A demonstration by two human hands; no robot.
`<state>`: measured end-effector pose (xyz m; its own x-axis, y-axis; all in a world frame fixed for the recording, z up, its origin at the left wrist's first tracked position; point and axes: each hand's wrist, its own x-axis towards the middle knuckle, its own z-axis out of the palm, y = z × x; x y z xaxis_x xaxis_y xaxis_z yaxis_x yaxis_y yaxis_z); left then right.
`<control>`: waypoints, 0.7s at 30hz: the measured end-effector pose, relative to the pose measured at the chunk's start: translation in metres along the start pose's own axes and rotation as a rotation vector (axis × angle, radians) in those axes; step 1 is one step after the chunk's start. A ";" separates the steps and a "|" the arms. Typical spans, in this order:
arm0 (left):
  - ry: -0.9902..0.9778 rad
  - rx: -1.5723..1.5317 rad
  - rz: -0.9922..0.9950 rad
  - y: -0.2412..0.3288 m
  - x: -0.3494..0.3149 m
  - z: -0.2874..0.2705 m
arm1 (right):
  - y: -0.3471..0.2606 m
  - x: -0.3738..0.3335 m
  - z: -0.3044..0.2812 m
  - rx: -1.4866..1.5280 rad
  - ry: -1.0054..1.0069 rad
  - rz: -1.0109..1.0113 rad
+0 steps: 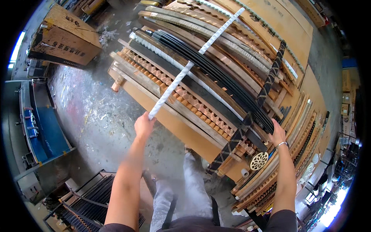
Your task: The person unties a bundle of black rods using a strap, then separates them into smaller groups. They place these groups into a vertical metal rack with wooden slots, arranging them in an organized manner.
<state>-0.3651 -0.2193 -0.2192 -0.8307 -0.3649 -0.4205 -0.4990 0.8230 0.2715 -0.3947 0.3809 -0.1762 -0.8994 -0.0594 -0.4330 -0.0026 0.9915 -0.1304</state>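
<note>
My left hand is closed at the near end of a white-wrapped bar, which lies crosswise at the left of a large stack of long strips. My right hand is curled against the right ends of a bundle of thin black rods, its fingertips partly hidden. The rods run diagonally over the stack, between two visible lengths of white wrapping. Beside them lie a dark wooden strip and copper-coloured wavy moulding. Near my right hand, a black-wrapped crossbar carries tan crisscross bands.
A round cream openwork disc lies below the crossbar. Further strips are stacked at the right. A large cardboard box stands at the far left, a blue-lined trough below it. A rack of dark rods is at the lower left.
</note>
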 end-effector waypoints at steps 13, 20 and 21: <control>0.199 -0.107 0.155 -0.009 0.000 -0.018 | -0.023 0.028 0.000 -0.046 -0.009 0.059; 0.389 -0.196 0.181 -0.025 -0.080 -0.029 | -0.023 0.027 -0.008 -0.042 0.022 0.017; 0.393 -0.253 0.190 -0.021 -0.097 -0.031 | -0.028 0.026 -0.009 -0.073 0.065 0.013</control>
<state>-0.2818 -0.2150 -0.1569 -0.9186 -0.3952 0.0009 -0.3339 0.7773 0.5331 -0.4223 0.3526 -0.1758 -0.9259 -0.0415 -0.3755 -0.0207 0.9980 -0.0594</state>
